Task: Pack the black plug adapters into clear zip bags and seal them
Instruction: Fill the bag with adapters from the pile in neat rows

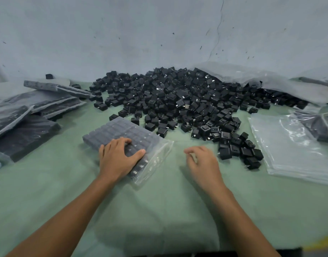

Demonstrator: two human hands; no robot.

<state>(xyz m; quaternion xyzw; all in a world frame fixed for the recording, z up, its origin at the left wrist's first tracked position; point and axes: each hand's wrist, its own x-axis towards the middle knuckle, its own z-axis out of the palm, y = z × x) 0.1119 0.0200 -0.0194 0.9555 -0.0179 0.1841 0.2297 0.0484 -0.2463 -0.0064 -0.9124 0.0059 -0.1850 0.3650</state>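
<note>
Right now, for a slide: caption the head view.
Left hand presses clear zip bag; right hand hovers near black plug-adapter pile.

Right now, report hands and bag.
Left hand pressing on filled bag, mouth looks unsealed. Right hand empty beside it. Adapter pile behind, nothing blocking.

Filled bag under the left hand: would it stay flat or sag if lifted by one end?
The filled bag would probably sag, since thin film holds separate adapters in rows. It likely feels heavy, being packed full. Its empty mouth end looks floppy.
</note>
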